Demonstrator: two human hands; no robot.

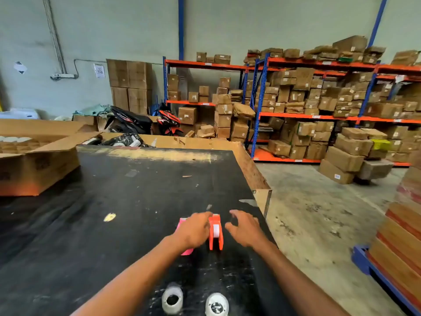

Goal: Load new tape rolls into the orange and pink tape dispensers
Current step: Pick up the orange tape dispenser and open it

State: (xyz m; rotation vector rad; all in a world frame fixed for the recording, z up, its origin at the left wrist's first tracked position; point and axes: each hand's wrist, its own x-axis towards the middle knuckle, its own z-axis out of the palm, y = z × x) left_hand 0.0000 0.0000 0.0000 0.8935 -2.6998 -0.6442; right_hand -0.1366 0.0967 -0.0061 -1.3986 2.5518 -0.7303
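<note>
An orange tape dispenser (215,233) stands on the black table (127,192), a pale tape core showing in its middle. A pink tape dispenser (185,236) lies just left of it, mostly hidden under my left hand (194,229). That hand rests over the pink dispenser, its fingers against the orange one's left side; whether it grips either is unclear. My right hand (245,228) hovers just right of the orange dispenser with spread fingers, holding nothing. Two white tape rolls (172,298) (216,304) lie at the table's near edge.
An open cardboard box (38,160) sits on the table's left. The table's right edge (265,201) drops to a concrete floor. Shelves of cardboard boxes (319,106) line the back; stacked boards (401,242) stand at the right.
</note>
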